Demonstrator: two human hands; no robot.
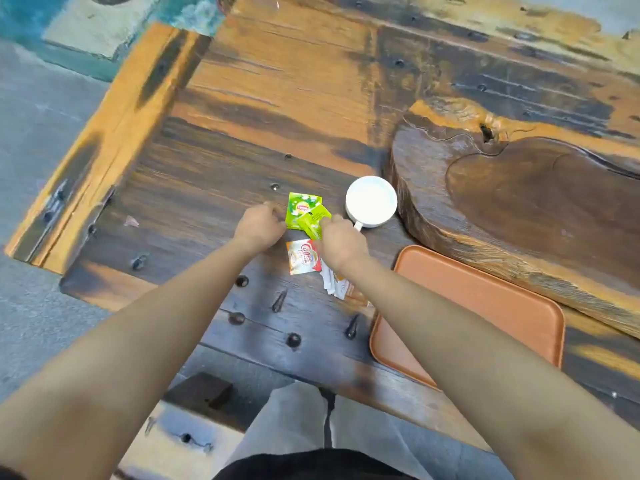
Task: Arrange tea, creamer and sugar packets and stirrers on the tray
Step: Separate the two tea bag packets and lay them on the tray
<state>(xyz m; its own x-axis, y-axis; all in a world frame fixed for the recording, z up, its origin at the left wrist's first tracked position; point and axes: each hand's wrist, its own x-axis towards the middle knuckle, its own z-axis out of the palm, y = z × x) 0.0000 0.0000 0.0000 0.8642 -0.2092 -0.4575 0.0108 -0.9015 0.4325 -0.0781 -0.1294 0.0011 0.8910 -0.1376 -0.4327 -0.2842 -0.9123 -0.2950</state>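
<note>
Here, 2 green tea packets [304, 214] between left hand [258, 226] and right hand [341, 242].

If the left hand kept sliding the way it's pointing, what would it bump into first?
Probably the green tea packets: the left hand points right toward them and is already at their edge. The white cup lies further along.

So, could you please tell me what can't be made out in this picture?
- Head view: the white packets lie partly under the right hand and forearm; their print and number are hidden.
- Stirrers: none identifiable.
- Left hand: fingertips curl away at the green tea packets, so the grip is unclear.
- Tray: near corner covered by the right forearm.
</note>
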